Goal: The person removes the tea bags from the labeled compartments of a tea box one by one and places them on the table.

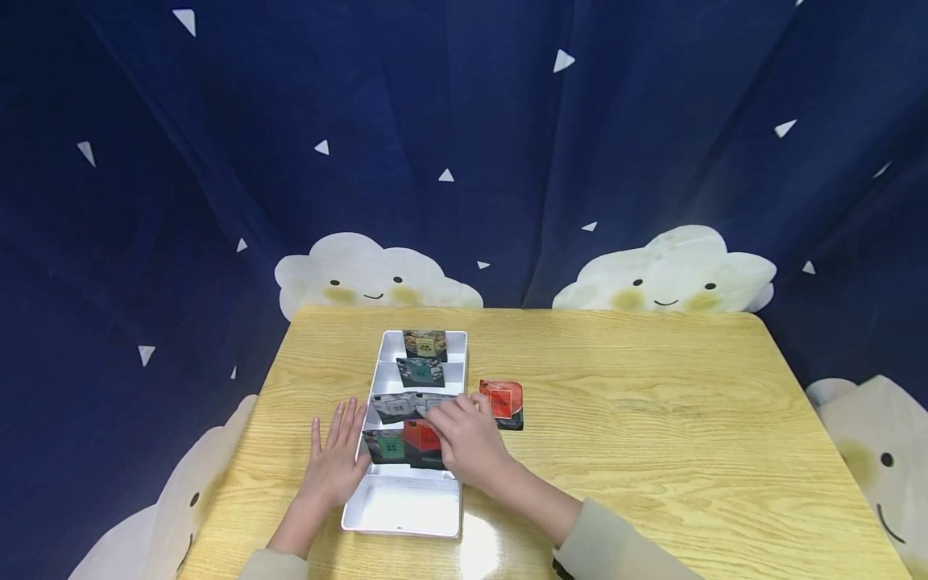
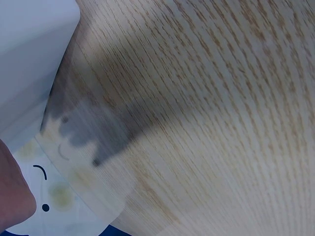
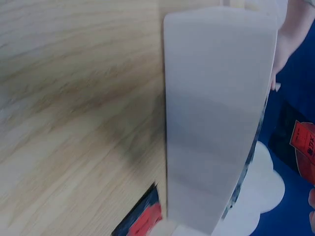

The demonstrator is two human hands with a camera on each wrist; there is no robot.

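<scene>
A long white divided tray holds several upright dark packets. My right hand reaches over its right side and pinches a red-and-black packet by its upper right part. That packet stands beside a green-labelled packet; behind them is a grey-labelled packet. In the right wrist view, the red packet shows above the tray wall, with fingertips at the edge. My left hand lies with straight fingers along the tray's left side, thumb at the rim.
Another red-and-black packet lies on the wooden table, right of the tray. Farther back in the tray stand a teal-labelled packet and a yellow-labelled packet. A dark blue curtain with clouds hangs behind the table.
</scene>
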